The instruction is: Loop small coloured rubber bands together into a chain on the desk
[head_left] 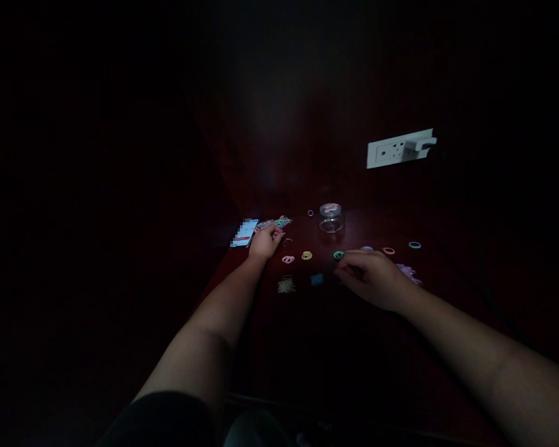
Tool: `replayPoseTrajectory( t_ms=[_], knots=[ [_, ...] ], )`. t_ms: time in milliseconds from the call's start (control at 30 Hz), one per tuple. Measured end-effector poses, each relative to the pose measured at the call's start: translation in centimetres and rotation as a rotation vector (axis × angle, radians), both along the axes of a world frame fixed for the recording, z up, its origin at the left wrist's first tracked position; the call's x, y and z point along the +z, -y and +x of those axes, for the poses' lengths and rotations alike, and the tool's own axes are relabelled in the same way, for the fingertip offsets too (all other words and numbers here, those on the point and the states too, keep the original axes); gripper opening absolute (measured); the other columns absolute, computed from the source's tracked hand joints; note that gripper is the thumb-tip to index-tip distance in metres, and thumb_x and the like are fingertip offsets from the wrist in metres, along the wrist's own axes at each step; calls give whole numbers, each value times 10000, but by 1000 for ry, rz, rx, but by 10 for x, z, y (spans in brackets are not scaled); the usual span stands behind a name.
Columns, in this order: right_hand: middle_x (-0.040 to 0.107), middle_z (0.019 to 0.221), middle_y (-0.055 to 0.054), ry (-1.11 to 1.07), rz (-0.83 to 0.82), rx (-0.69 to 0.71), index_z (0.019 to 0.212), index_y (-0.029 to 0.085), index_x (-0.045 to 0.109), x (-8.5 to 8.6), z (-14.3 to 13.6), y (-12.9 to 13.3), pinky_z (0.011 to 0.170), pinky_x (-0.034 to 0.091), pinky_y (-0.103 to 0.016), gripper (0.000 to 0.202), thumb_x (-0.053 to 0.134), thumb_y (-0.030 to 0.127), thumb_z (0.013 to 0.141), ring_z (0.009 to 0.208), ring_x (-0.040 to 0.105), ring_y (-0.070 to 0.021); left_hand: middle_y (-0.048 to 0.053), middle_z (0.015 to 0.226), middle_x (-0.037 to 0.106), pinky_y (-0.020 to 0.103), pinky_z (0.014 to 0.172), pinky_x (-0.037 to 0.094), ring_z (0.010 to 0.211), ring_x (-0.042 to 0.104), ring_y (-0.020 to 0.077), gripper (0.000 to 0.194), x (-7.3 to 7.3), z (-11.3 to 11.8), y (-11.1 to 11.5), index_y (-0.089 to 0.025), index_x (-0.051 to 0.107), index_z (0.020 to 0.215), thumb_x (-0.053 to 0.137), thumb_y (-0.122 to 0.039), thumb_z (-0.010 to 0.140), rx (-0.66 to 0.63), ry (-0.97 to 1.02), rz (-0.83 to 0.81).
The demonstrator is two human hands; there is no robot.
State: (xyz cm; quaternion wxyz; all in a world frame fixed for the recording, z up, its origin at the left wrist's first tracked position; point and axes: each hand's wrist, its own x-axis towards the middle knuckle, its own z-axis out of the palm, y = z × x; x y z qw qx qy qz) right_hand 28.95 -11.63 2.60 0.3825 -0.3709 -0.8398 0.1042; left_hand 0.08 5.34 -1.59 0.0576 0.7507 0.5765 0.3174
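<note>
My left hand (pixel 266 241) is beside a mixed pile of small coloured bands (pixel 279 221), fingers bent and closed; whatever they pinch is too small to make out. Close to those fingertips lies a small dark band (pixel 287 242). My right hand (pixel 370 277) hovers by a green hair tie (pixel 338 255), thumb and fingers drawn together, their contents hidden. Pink hair ties (pixel 287 259) and yellow hair ties (pixel 307 255) lie between the hands. Nearer me are a pale yellow heap of bands (pixel 286 284) and a blue heap (pixel 317 279).
A clear lidded jar (pixel 331 218) stands at the back, with a lilac ring (pixel 310 213) beside it. A phone (pixel 245 233) lies left. Purple bands (pixel 409 274), an orange hair tie (pixel 388 251) and a blue one (pixel 414 245) lie right. A wall socket (pixel 400 149) holds a plug.
</note>
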Motion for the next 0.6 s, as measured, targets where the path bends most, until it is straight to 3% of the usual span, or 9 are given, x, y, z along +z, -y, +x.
replayPoseTrajectory(
  t_ms=[133, 300, 467, 600],
  knots=[
    [565, 645, 10, 5, 0, 6, 716, 199, 592, 1, -1, 0, 589, 356, -277, 146, 588, 187, 862, 580, 477, -127, 45, 972, 755, 314, 868, 534, 851, 687, 199, 182, 3, 0, 1, -217, 719, 985, 566, -269, 902, -2, -49, 8],
    [563, 649, 8, -1, -9, 8, 720, 198, 595, 2, -2, 1, 590, 357, -281, 142, 588, 183, 861, 584, 480, -129, 37, 1109, 735, 342, 1028, 477, 1059, 651, 226, 211, 4, 1, 0, -232, 750, 970, 561, -216, 876, -13, -107, 14],
    [557, 643, 14, -8, -13, 22, 708, 202, 583, 4, -2, 1, 579, 354, -275, 151, 590, 179, 857, 573, 473, -125, 34, 1078, 742, 338, 1026, 486, 1061, 649, 230, 207, 5, 1, 1, -240, 762, 933, 568, -213, 865, -9, -134, -21],
    [561, 644, 12, -9, -12, 31, 717, 199, 593, 3, -1, 2, 573, 359, -271, 144, 589, 181, 860, 571, 475, -123, 44, 1103, 730, 341, 1017, 487, 1029, 654, 223, 259, 6, 1, 2, -228, 731, 1044, 540, -198, 871, 20, -116, 2]
  ],
)
